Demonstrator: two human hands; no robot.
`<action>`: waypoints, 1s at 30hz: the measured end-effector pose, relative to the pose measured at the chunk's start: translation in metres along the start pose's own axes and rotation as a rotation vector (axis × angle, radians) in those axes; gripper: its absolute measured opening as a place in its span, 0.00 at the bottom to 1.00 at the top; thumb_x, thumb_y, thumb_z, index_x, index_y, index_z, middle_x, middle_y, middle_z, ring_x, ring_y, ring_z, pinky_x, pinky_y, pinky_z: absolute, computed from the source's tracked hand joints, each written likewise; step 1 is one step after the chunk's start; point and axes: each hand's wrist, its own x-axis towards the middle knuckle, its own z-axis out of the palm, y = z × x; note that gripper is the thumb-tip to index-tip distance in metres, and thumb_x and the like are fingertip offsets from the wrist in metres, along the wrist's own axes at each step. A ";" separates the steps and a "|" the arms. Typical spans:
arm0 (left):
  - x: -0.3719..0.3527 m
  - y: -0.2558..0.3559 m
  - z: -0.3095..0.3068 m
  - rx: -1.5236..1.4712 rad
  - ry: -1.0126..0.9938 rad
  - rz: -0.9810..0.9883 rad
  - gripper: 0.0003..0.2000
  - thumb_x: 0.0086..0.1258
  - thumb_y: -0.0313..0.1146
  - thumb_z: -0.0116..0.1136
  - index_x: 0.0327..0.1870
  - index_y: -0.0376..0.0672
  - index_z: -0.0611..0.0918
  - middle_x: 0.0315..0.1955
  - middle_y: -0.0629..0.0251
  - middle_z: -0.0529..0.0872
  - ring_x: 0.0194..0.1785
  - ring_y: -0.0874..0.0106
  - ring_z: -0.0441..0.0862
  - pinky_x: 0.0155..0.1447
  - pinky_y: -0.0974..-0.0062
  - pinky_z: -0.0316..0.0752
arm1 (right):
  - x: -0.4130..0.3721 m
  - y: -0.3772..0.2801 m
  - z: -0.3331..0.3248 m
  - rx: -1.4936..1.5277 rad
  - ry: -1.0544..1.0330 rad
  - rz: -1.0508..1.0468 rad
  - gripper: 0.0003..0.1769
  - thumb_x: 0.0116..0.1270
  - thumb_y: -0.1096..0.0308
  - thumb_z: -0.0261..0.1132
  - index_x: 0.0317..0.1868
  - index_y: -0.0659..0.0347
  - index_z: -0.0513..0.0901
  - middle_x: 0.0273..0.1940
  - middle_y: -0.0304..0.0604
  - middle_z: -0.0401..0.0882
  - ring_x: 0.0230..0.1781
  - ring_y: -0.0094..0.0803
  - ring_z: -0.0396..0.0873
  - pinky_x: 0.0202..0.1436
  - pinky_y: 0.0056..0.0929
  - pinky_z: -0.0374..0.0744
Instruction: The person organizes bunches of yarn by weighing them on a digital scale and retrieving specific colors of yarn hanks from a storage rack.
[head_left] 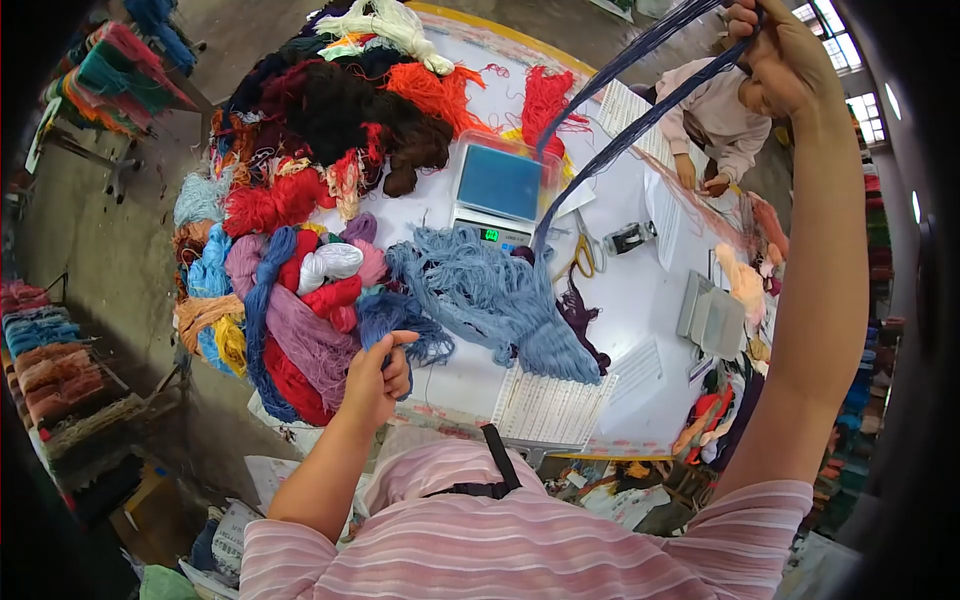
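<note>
High at the upper right, my right hand (775, 60) is closed around a hank of dark blue yarn (655, 120). Its strands hang in two lengths toward the table, one reaching the loose grey-blue yarn (490, 290) heaped in the middle. My left hand (380, 378) is at the near side, fingers curled and index finger bent forward, beside a darker blue yarn bundle (400, 325); what it grips, if anything, is hidden. A digital scale (500, 185) with a blue pan and lit green display stands behind the grey-blue yarn.
Many coloured skeins (310, 270) are piled on the table's left. Scissors (585, 255), a small clear-wrapped item (632, 237), a printed sheet (550, 405) and a second scale (715, 315) lie around. Another person (715, 120) works across the table. Yarn racks (60, 350) stand left.
</note>
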 end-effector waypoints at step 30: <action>0.062 -0.008 0.030 0.081 0.080 -0.062 0.14 0.74 0.39 0.42 0.50 0.38 0.74 0.17 0.70 0.67 0.19 0.79 0.60 0.37 0.75 0.65 | -0.142 0.538 -0.072 0.398 0.520 0.913 0.21 0.66 0.60 0.57 0.55 0.63 0.71 0.52 0.46 0.75 0.50 0.37 0.75 0.53 0.35 0.72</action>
